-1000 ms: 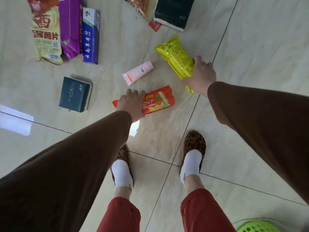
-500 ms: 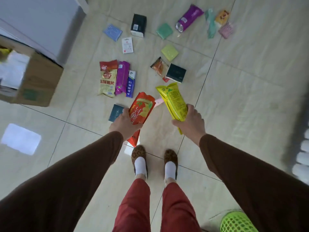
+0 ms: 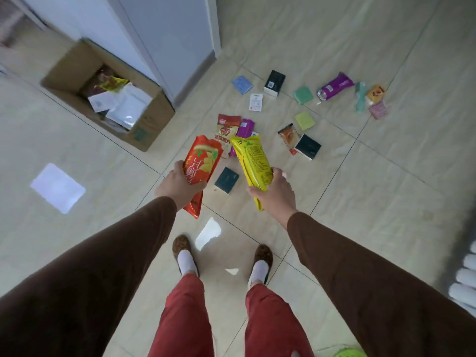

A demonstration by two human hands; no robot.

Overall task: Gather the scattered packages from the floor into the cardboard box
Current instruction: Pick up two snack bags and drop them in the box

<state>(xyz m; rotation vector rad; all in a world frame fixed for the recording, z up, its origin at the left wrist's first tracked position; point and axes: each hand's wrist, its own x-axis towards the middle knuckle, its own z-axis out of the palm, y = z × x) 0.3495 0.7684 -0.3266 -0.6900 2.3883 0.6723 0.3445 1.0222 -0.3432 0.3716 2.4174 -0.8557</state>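
My left hand (image 3: 177, 188) grips a red snack bag (image 3: 202, 166) held above the floor. My right hand (image 3: 274, 193) grips a long yellow snack bag (image 3: 253, 161), also lifted. The open cardboard box (image 3: 152, 117) stands at the upper left beside a white wall corner, with several packets inside it. Scattered packages lie on the tiled floor ahead: a dark blue pack (image 3: 226, 180), a red-and-yellow chip bag (image 3: 228, 127), a purple bag (image 3: 333, 86), a black box (image 3: 274, 82), green squares (image 3: 304, 95) and others.
A white wall corner (image 3: 180, 47) rises just right of the box. My feet in leopard slippers (image 3: 184, 253) stand on the tile. A green basket rim (image 3: 350, 353) shows at the bottom edge. White objects sit at the far right edge.
I have stood up from a crouch, lifting the red bag and the yellow bag off the floor. The view has swung left, bringing the cardboard box more fully into sight.
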